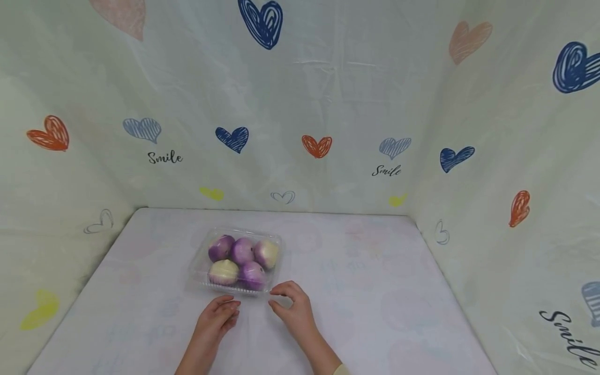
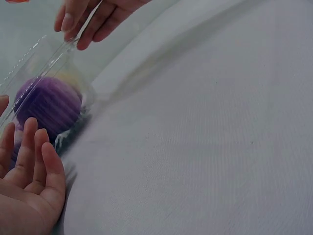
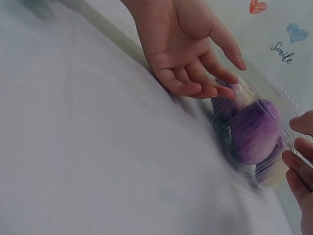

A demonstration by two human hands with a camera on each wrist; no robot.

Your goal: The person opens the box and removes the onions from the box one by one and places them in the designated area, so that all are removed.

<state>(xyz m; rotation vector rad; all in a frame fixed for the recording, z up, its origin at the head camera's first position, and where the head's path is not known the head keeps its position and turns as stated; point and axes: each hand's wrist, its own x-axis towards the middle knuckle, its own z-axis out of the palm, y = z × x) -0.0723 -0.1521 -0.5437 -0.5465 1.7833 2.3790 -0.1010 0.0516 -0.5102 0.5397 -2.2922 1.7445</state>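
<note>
Several purple-and-white onions (image 1: 242, 251) lie inside a clear plastic box (image 1: 229, 288) with a ridged front rim, on the table left of centre. Clear plastic shows over them; whether the lid is latched I cannot tell. Just in front of the box's near edge is my left hand (image 1: 213, 319), fingers loosely bent, holding nothing; the right wrist view shows its palm and spread thumb. At the near right corner, my right hand (image 1: 297, 312) has thumb and fingers apart with a gap. In the left wrist view its fingertips (image 2: 83, 45) lie at or very near the rim.
A white cloth-covered table (image 1: 365, 302) extends around the box. Behind it and on both sides rise pale sheet walls (image 1: 347, 177) printed with hearts and the word "Smile".
</note>
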